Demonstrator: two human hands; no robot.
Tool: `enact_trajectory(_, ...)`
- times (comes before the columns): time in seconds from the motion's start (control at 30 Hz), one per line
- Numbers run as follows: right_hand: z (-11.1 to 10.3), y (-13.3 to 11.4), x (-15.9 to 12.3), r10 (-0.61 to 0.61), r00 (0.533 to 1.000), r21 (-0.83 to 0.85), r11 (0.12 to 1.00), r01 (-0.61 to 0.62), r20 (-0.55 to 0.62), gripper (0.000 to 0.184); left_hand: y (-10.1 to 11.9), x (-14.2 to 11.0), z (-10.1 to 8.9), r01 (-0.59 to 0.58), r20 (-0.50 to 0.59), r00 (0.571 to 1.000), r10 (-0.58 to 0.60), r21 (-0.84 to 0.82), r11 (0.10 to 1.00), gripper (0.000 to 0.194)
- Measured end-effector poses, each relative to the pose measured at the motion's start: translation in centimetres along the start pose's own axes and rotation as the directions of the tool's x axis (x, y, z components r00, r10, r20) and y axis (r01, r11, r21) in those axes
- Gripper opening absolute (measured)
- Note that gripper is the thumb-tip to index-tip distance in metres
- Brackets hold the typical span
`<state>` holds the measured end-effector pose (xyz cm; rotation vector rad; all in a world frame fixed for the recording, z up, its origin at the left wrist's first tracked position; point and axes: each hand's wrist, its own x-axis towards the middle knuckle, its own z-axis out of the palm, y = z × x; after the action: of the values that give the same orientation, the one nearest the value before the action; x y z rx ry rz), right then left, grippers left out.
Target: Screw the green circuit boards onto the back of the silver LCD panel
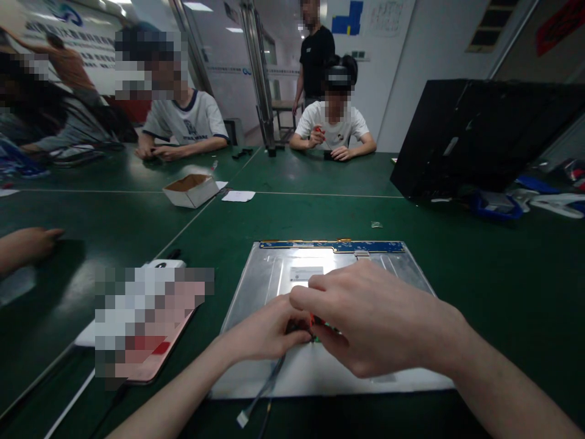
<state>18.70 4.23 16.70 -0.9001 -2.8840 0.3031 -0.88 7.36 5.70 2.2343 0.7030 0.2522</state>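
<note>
A flat silver metal panel (274,274) with a blue circuit strip (333,246) along its far edge lies on the green table in front of me. My left hand (265,332) rests on the panel's middle with fingers pinched together on a small dark part. My right hand (370,317) is curled over the same spot, closed around a small tool with a red and green handle (320,324), mostly hidden. A flat ribbon cable (260,396) runs from under my hands off the panel's near edge.
A phone in a pink case (150,353) lies left of the panel. An open cardboard box (191,189) and paper slips sit further back. A black monitor housing (475,134) stands at right. Other people sit around the table; a hand (27,244) rests at left.
</note>
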Motion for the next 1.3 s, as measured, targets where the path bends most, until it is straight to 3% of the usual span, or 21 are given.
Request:
enact_trajectory(0.23, 0.59, 0.38, 0.15, 0.034, 0.999, -0.071, 0.997, -0.037, -0.038, 0.013, 0.25, -0.08, -0.2, 0.03, 0.015, 0.999, -0.03, 0.003, 1.0, 0.01)
enact_trajectory(0.3, 0.52, 0.31, 0.16, 0.012, 0.999, -0.056, 0.998, -0.015, -0.05, 0.005, 0.1, -0.16, -0.12, 0.037, 0.008, 0.999, -0.037, -0.009, 0.999, 0.01)
enact_trajectory(0.4, 0.31, 0.13, 0.11, -0.024, 0.998, -0.01, 1.0, 0.024, -0.049, 0.014, -0.11, -0.3, 0.09, 0.057, -0.014, 0.998, -0.057, -0.025, 0.998, 0.009)
enact_trajectory(0.53, 0.28, 0.11, 0.08, -0.028, 0.999, 0.005, 1.0, 0.028, -0.023, 0.011, 0.0, -0.3, 0.22, 0.078, -0.012, 0.997, -0.08, -0.091, 0.993, 0.007)
enact_trajectory(0.7, 0.68, 0.39, 0.2, 0.011, 0.999, -0.046, 0.999, -0.013, -0.032, 0.013, 0.34, -0.06, -0.11, 0.003, -0.013, 1.0, -0.003, -0.026, 1.0, 0.01)
enact_trajectory(0.83, 0.79, 0.29, 0.14, -0.019, 0.997, -0.069, 0.998, 0.014, -0.072, 0.007, 0.09, -0.06, -0.03, 0.023, 0.003, 1.0, -0.023, -0.035, 0.999, 0.009)
enact_trajectory(1.0, 0.37, 0.1, -0.08, -0.04, 0.997, -0.004, 0.999, 0.04, -0.063, 0.013, 0.01, -0.17, 0.33, 0.036, -0.036, 0.999, -0.04, -0.088, 0.995, 0.005)
enact_trajectory(1.3, 0.89, 0.31, 0.12, 0.045, 0.997, -0.087, 0.995, -0.051, -0.062, 0.016, 0.19, -0.11, -0.23, 0.004, -0.01, 1.0, -0.004, -0.003, 1.0, 0.009)
